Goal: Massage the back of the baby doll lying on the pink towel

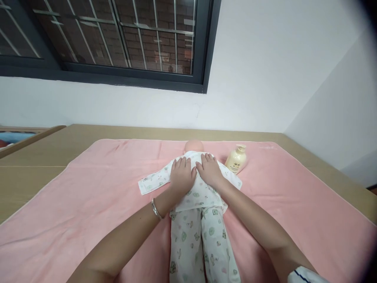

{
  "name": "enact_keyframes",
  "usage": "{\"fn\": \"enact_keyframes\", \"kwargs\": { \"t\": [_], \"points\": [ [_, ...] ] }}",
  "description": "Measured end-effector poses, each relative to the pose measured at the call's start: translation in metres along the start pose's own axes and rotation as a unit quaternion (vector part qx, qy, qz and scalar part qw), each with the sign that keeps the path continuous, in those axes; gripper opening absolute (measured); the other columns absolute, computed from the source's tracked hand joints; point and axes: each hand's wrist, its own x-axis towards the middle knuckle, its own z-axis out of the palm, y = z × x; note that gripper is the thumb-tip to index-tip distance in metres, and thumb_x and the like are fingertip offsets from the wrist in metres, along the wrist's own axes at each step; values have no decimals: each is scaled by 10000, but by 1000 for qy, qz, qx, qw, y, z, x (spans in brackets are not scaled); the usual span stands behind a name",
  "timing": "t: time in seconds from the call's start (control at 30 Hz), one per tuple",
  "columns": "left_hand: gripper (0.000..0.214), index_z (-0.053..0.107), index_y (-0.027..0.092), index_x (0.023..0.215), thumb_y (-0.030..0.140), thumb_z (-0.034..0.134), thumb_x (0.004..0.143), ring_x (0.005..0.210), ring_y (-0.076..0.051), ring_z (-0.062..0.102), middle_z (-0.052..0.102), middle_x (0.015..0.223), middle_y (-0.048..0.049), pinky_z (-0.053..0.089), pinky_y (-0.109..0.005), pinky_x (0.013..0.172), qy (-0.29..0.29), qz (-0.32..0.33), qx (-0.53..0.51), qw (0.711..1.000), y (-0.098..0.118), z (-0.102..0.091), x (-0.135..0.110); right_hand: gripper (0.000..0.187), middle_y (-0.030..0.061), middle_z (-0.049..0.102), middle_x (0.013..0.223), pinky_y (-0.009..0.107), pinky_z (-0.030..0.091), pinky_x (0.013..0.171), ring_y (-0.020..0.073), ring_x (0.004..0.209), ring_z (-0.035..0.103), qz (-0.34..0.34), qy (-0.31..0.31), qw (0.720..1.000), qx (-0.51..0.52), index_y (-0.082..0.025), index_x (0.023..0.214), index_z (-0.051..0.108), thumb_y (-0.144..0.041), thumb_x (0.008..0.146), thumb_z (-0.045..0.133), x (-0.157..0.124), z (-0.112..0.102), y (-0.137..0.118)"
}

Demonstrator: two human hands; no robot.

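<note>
A baby doll [194,146] lies on a pink blanket, the top of its bare head showing at the far end. It wears a white printed top [200,196] with long sleeves spread to both sides, and matching printed trousers [186,243]. Flat on the left part of the top's chest rests my left hand [182,177], fingers stretched out. My right hand [209,169] lies flat on the right part, the two thumbs close together. A silver bangle [156,209] circles my left wrist. The doll's face and hands cannot be seen.
A cream pump bottle [236,159] stands on the pink blanket [118,177], just right of the doll's sleeve. Under the blanket is a wooden surface [53,149]. Behind it rise a white wall [250,70] and a dark-framed window [132,74] with bars.
</note>
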Motion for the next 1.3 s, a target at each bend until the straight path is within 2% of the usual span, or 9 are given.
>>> {"fn": "enact_keyframes", "kwargs": {
  "t": [0.13, 0.27, 0.37, 0.57, 0.67, 0.77, 1.03, 1.13, 1.3],
  "points": [
    [347, 674, 121, 1037, 205, 342, 979, 1077, -290, 641, 704, 1077, -172, 447, -477, 1049, 7, 85, -21, 996, 3, -6, -4, 546, 234, 377, 1526, 495, 192, 1198, 365, 1434, 332, -66, 14, 997, -42, -12, 1501, 387, -220, 999, 337, -21, -1, -14],
    [476, 544, 20, 1316, 291, 403, 950, 1324, -378, 492, 554, 1375, -258, 386, -566, 1112, -2, -6, -42, 999, -7, 8, -1, 547, 190, 389, 1533, 500, 187, 1203, 319, 1443, 331, -54, 9, 998, -6, -67, 1500, 404, -356, 1046, 308, -5, -3, 2],
    [564, 487, -15, 1374, 347, 424, 946, 1378, -404, 433, 480, 1445, -282, 356, -594, 1133, -23, -34, -52, 998, -12, 13, 0, 606, 182, 317, 1574, 488, 189, 1209, 306, 1480, 260, -10, 1, 1000, 14, -61, 1521, 360, -440, 1052, 296, 6, -1, 11],
    [398, 643, 91, 1188, 205, 336, 961, 1274, -285, 569, 651, 1274, -195, 408, -493, 1140, 10, 100, -94, 990, -10, 8, -4, 540, 248, 383, 1516, 469, 180, 1212, 346, 1436, 338, -73, 28, 995, -59, 17, 1476, 416, -226, 999, 344, -24, 3, -13],
    [455, 548, 88, 1343, 256, 387, 952, 1393, -316, 449, 529, 1437, -200, 359, -545, 1168, -14, 20, -104, 994, -13, 13, -3, 543, 216, 385, 1527, 447, 175, 1221, 318, 1444, 335, -77, 30, 996, -35, -7, 1486, 413, -274, 1020, 335, -19, 2, -8],
    [557, 458, 70, 1434, 330, 440, 942, 1454, -354, 345, 414, 1526, -215, 310, -571, 1185, -41, -46, -100, 993, -17, 18, 1, 614, 178, 279, 1591, 437, 170, 1228, 288, 1498, 217, -54, 17, 998, 18, -33, 1534, 330, -399, 1041, 333, -2, 3, 8],
    [561, 481, 49, 1428, 339, 442, 949, 1426, -366, 376, 449, 1498, -217, 291, -554, 1198, -49, -41, -116, 991, -18, 16, 2, 617, 174, 290, 1588, 458, 151, 1230, 302, 1495, 215, -51, 39, 997, 36, -32, 1531, 332, -404, 1039, 344, 0, 14, 12],
    [545, 491, 57, 1417, 326, 449, 945, 1432, -353, 372, 450, 1501, -206, 282, -551, 1207, -41, -52, -138, 988, -18, 17, 0, 597, 184, 361, 1552, 465, 165, 1224, 307, 1468, 281, -63, 51, 996, 38, -32, 1503, 383, -396, 1030, 379, 2, 6, 14],
    [457, 520, 115, 1367, 317, 381, 982, 1423, -301, 402, 495, 1474, -159, 329, -540, 1195, 6, -85, -218, 972, -21, 19, -7, 451, 87, 563, 1411, 338, 378, 1121, 222, 1307, 518, -101, 49, 983, 143, -163, 1385, 552, -333, 984, 433, 5, -28, 25]
  ]
}}
